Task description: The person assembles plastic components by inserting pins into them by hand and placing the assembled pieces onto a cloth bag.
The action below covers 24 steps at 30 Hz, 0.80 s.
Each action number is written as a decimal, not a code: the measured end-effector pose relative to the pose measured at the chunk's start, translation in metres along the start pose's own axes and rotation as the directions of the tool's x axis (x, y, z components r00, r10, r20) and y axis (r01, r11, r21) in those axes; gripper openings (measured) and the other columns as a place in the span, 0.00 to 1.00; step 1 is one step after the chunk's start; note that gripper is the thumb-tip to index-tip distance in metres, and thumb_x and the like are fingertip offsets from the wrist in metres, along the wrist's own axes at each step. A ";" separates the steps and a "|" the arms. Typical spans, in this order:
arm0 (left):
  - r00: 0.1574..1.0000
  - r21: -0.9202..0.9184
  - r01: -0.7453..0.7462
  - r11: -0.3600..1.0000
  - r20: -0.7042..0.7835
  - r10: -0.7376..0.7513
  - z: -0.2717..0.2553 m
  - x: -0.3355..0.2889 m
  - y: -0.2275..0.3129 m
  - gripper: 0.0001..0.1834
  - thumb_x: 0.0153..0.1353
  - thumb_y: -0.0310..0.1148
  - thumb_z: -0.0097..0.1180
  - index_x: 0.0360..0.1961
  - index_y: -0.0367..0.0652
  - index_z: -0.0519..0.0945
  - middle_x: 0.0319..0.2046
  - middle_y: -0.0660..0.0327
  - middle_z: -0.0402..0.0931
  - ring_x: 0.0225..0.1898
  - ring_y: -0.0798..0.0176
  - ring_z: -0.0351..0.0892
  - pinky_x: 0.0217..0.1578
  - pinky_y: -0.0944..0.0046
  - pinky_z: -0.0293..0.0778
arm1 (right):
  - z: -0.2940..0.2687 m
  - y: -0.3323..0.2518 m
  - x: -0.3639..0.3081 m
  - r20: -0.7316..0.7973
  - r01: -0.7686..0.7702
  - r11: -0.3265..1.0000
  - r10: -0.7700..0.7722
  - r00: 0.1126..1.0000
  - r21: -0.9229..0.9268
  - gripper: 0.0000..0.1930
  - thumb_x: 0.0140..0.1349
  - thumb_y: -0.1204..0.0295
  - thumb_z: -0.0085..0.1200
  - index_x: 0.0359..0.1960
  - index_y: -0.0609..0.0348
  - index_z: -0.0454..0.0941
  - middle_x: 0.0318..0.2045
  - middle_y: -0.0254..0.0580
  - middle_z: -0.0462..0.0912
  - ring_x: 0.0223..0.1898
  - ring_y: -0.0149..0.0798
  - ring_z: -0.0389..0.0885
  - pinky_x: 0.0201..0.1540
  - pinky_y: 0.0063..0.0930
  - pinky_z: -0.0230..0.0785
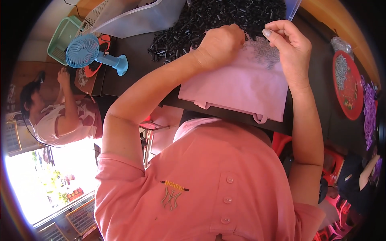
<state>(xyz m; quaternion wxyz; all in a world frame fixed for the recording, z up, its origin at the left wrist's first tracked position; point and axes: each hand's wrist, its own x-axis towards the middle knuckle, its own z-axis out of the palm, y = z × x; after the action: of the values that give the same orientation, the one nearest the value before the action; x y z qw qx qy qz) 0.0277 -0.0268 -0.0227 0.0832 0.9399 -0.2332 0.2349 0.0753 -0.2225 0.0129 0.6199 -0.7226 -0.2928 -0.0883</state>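
Note:
My left hand [223, 45] is closed at the near edge of a heap of small black tube-like pieces [225, 16]. Its fingertips are curled under, so what they hold is hidden. To its right, my right hand [292, 50] is raised with thumb and forefinger pinched together; anything between them is too small to name. Under both hands a pink cloth bag [237, 90] lies flat, its handles toward me. Many fine, thin metal bits [265, 54] are scattered on the bag between my hands.
A clear plastic bin [136, 20] stands behind on the left, near a blue desk fan [83, 51] and a green basket [64, 38]. On the right is a red tray [349, 94] with grey metal pieces. Another person [60, 108] works at the left.

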 end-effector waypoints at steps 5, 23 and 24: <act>0.789 -0.752 0.593 0.287 0.474 -0.391 -0.056 0.013 0.018 0.08 0.62 0.32 0.58 0.37 0.38 0.81 0.28 0.65 0.77 0.26 0.74 0.70 0.22 0.71 0.65 | 0.003 0.006 -0.002 0.138 -0.017 0.999 0.012 0.990 0.035 0.07 0.57 0.79 0.59 0.37 0.61 0.83 0.27 0.31 0.83 0.29 0.21 0.77 0.33 0.16 0.69; 0.755 -0.847 0.471 -0.246 0.531 -0.385 -0.054 -0.008 0.015 0.08 0.62 0.29 0.57 0.36 0.34 0.81 0.26 0.60 0.78 0.24 0.69 0.76 0.19 0.71 0.67 | 0.019 -0.004 -0.011 0.296 0.011 0.989 -0.055 0.954 0.148 0.05 0.60 0.82 0.56 0.37 0.65 0.80 0.30 0.32 0.82 0.32 0.23 0.80 0.38 0.17 0.72; 0.748 -0.849 0.472 -0.235 0.527 -0.402 -0.056 -0.007 0.015 0.08 0.61 0.29 0.58 0.36 0.34 0.81 0.26 0.60 0.78 0.24 0.69 0.76 0.19 0.71 0.67 | 0.019 -0.005 -0.012 0.274 -0.060 0.983 0.010 0.962 0.175 0.05 0.60 0.81 0.56 0.37 0.64 0.81 0.29 0.32 0.82 0.32 0.23 0.80 0.37 0.16 0.72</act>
<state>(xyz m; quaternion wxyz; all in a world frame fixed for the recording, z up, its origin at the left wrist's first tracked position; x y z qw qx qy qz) -0.0078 -0.0227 0.0233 0.7883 0.6107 0.0214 -0.0715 0.0589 -0.2076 0.0069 0.6388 -0.6733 -0.3690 0.0497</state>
